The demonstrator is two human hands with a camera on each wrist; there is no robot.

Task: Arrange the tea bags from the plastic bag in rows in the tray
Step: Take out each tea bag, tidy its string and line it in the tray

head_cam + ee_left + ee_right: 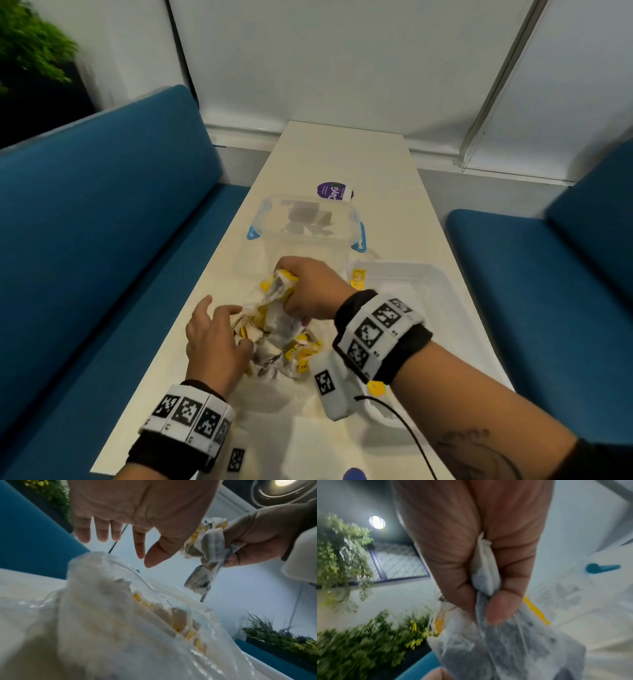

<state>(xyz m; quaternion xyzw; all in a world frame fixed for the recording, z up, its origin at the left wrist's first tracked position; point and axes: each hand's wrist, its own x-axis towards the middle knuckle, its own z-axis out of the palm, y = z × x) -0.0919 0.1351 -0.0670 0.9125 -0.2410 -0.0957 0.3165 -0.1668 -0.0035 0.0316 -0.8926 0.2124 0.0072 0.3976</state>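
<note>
Cream table [342,161], between two blue benches [102,219].

Plastic bag [274,356]: clear, crumpled, lying on the table before me, with tea bags showing through it.

Tea bags [281,291]: white, with yellow tags; a bunch is in my right hand [310,287], whose fingers are curled tight round them above the bag.

Left hand [215,337]: fingers spread and relaxed, gripping nothing, over the bag's near left side.

Tray [431,284]: clear, on the table at my right; two yellow-tagged tea bags [358,279] stand at its far left corner.

Clear box with blue clips [305,226]: beyond the hands.

Purple lid [334,191]: beyond the box.
</note>
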